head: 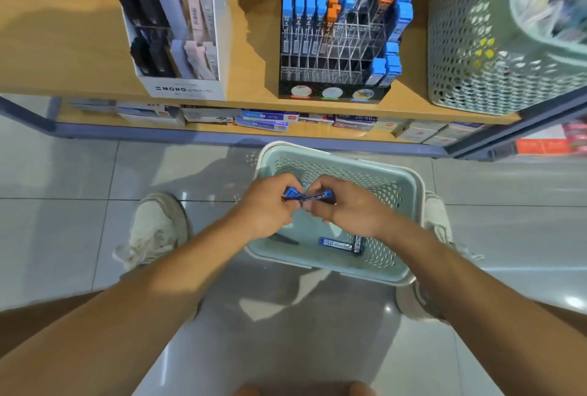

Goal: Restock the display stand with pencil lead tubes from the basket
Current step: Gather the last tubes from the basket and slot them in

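Lead tubes (313,196) lay gathered between my two hands, just above the basket (403,186) on the floor tiles between my shoes; my left hand (266,208) curled round the blue-capped ends, and my right hand (349,210) pinched the dark bodies between thumb and fingertips; how many I held I could not tell, for my fingers hid most of them. Two loose tubes (338,244) rested flat on the basket floor under my right wrist, one crossing the other's end; a darker sliver lay nearer my left wrist, too dim to name.

I judged the tubes feather-light, stiff and slick: thin hard plastic that would not bend but could easily skate out of a lazy pinch, most of all in a bundle where one slides against the next; the lead inside I took to be brittle, so a drop onto tile was the thing to avoid. The cap seemed the wrong place to pull, since it might come off; the better hold looked to be across the flat sides at mid-body, cap end up, one tube at a time for the actual slotting.

Up on the wooden shelf, well apart from my hands, stood the display stand (333,46); its left columns carried blue caps, a few orange beside them, while the middle and lower clear pockets gaped unfilled; those narrow pockets would call for a tube held straight.
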